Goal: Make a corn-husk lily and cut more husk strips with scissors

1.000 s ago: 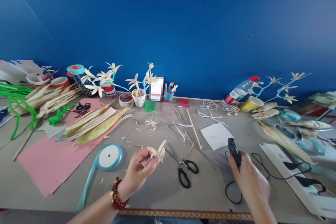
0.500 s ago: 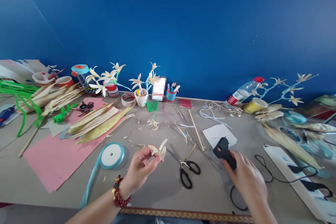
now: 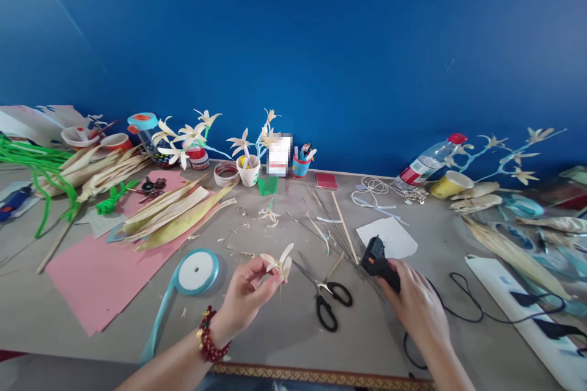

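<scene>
Between thumb and fingers of my left hand [image 3: 252, 288] is a small cream flower [image 3: 280, 264] of corn husk petals on a thin stem, held above the table. My right hand [image 3: 418, 302] is wrapped round the handle of a black glue gun [image 3: 380, 261], its nozzle end up and to the left, near the white paper [image 3: 389, 236]. Black-handled scissors [image 3: 326, 296] lie on the table between my hands, blades toward the flower. Left of my left hand lies a roll of light blue ribbon [image 3: 197, 272] with a loose tail. Another husk flower [image 3: 269, 215] lies farther back.
Dried corn husks [image 3: 178, 217] lie on pink paper [image 3: 114, 275] at left. Thin wires and sticks [image 3: 346, 229] stretch behind the scissors. A white power strip [image 3: 513, 311] with the gun's cord is at right. Finished flower stems stand in a cup [image 3: 248, 172] along the blue wall.
My right hand has brought the glue gun left, closer to the flower and off most of the white paper. My left hand holds the flower nearly still. The view has shifted slightly.
</scene>
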Tool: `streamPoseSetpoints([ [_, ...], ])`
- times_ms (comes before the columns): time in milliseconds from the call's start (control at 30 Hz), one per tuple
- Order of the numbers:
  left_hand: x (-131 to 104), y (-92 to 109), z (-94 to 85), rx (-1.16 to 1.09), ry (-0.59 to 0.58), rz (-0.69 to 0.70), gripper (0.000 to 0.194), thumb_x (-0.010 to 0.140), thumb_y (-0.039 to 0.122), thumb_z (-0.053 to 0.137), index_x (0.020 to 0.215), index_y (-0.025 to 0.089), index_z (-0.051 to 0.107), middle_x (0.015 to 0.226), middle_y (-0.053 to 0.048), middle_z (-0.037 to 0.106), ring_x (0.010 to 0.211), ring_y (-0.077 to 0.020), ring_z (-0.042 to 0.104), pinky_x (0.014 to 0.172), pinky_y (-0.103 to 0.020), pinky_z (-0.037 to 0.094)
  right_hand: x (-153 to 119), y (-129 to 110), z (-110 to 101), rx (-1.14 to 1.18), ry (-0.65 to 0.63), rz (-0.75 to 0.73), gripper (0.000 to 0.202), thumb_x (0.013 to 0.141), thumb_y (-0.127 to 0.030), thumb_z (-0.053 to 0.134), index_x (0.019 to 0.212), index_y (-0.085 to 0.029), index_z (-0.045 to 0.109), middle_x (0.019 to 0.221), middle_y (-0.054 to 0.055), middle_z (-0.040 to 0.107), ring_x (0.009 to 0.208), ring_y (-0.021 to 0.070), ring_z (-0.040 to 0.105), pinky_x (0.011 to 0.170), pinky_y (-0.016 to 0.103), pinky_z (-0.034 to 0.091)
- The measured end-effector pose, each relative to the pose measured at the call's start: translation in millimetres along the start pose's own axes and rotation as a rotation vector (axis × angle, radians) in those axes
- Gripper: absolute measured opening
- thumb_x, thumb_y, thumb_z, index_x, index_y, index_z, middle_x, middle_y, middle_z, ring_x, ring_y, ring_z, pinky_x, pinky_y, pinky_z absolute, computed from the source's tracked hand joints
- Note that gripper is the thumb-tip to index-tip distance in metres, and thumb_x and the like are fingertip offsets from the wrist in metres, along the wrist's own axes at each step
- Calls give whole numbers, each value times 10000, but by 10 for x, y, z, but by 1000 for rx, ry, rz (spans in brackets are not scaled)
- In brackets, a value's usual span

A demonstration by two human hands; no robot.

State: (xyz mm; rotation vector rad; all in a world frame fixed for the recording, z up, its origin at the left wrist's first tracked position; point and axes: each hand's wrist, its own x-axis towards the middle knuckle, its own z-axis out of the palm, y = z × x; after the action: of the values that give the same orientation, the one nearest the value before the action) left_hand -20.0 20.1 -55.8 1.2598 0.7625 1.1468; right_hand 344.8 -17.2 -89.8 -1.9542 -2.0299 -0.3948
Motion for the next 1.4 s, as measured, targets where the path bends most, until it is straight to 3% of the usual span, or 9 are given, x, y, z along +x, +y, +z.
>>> streamPoseSetpoints([
  [367, 14, 34, 18, 32, 3, -12, 188, 908, 276, 616, 761, 163, 587, 781, -28, 616, 756, -160, 601, 721, -283, 473, 330, 450, 226, 144, 21, 37, 419, 945, -537, 376, 1112, -186, 532, 998, 142, 678, 942, 313, 665, 805, 408, 528],
  [500, 23, 37, 9, 38, 18, -18, 196, 909, 278, 615, 754, 163, 588, 768, -25, 618, 751, -159, 601, 727, -283, 475, 253, 393, 166, 94, 61, 107, 433, 940, -552, 404, 1103, -175, 543, 984, 140, 665, 926, 323, 658, 810, 422, 523],
  [800, 11, 63, 44, 78, 21, -42, 191, 883, 274, 651, 739, 155, 612, 768, -36, 643, 729, -153, 588, 695, -266, 460, 199, 292, -128, 128, -76, -68, 333, 871, -388, 477, 1113, -179, 572, 1108, 151, 674, 983, 328, 644, 858, 469, 503],
  [900, 22, 68, 63, -14, 1, -53, 216, 868, 314, 675, 739, 151, 615, 777, -40, 634, 730, -155, 602, 697, -271, 466, 284, 50, -403, 146, 38, 8, 294, 867, -371, 467, 1049, -193, 614, 1052, 149, 688, 951, 352, 638, 882, 511, 476],
  [967, 32, 67, 77, -107, -20, -63, 234, 847, 338, 702, 738, 149, 617, 765, -32, 619, 717, -151, 608, 694, -272, 475, 333, -251, -559, 319, 97, 63, 249, 876, -398, 518, 981, -209, 640, 983, 130, 696, 913, 328, 641, 867, 476, 486],
  [1100, 40, 87, 93, -227, -34, -95, 267, 790, 371, 763, 735, 150, 624, 737, -21, 611, 691, -143, 605, 685, -271, 491, 407, -1017, -630, 1011, -262, 71, 185, 880, -395, 620, 912, -225, 685, 910, 74, 715, 794, 226, 669, 712, 311, 541],
  [1167, 39, 107, 91, -244, -38, -114, 274, 768, 374, 784, 733, 149, 631, 738, -25, 621, 687, -144, 604, 679, -269, 492, 444, -1362, -577, 1314, -407, 181, 232, 854, -428, 674, 910, -204, 693, 808, 50, 702, 713, 197, 656, 642, 280, 531],
  [1267, 42, 139, 84, -271, -50, -103, 261, 765, 363, 788, 734, 148, 643, 735, -27, 625, 676, -135, 588, 667, -256, 483, 488, -1725, -510, 1662, -506, 364, 250, 834, -430, 721, 895, -188, 695, 777, 28, 675, 665, 152, 603, 640, 259, 498],
  [1400, 49, 174, 92, -269, -44, -72, 245, 784, 353, 771, 727, 151, 645, 713, -27, 624, 662, -133, 580, 655, -249, 476, 520, -1929, -489, 1957, -579, 496, 201, 801, -374, 760, 796, -188, 681, 720, 6, 628, 632, 129, 534, 609, 241, 449],
])
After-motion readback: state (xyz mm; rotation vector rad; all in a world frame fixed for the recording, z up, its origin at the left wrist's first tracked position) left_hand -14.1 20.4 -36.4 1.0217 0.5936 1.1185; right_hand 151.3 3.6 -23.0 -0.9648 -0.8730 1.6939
